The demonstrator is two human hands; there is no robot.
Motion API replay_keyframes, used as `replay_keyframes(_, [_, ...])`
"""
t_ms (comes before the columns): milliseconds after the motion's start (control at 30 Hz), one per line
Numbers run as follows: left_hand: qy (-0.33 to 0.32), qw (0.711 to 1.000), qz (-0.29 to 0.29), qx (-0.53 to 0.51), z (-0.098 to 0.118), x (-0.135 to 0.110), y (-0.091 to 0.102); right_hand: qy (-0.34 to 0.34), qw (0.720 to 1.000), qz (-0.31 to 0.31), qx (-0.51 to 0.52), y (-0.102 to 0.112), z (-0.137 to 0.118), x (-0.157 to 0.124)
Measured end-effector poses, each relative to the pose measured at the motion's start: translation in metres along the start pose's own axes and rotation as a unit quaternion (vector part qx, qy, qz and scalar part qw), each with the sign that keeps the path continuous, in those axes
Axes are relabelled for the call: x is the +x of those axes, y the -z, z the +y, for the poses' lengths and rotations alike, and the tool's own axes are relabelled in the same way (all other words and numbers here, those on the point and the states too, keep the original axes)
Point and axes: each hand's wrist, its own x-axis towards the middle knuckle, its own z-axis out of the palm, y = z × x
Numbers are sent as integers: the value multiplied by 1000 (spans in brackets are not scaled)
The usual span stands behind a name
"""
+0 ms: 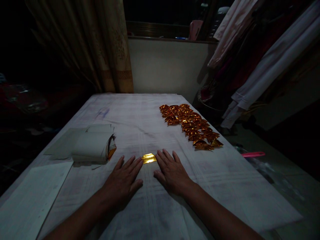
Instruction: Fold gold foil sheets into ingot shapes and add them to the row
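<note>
A small folded piece of gold foil paper (149, 158) lies flat on the cloth-covered table (150, 206), between my two hands. My left hand (125, 176) rests flat at its left end, fingers stretched out and fingertips at its edge. On the other side, my right hand (172, 171) lies with fingers extended, its fingertips touching or very close to the right end. To the left stands a stack of pale paper sheets (90, 146), curled over, with gold-orange foil showing at its right edge. Several folded gold foil pieces (190, 123) are gathered in rows at the far right.
A white board or sheet (37, 196) lies at the table's left front. Behind the table are a curtain (110, 50) and a ledge with a pink cup (195, 30). Clothes (270, 63) hang at the right, above a pink-handled object (253, 154).
</note>
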Motion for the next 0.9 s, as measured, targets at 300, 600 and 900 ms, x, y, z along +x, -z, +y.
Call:
replay_keyframes(300, [1, 1000, -11, 12, 0, 3, 2, 89, 995, -32, 33, 0, -14, 21])
replay_keyframes(600, [20, 1000, -1, -9, 6, 8, 9, 22, 1000, -17, 12, 7, 12, -2])
replay_keyframes(900, [108, 986, 101, -74, 19, 56, 14, 8, 999, 36, 22, 2, 11, -3])
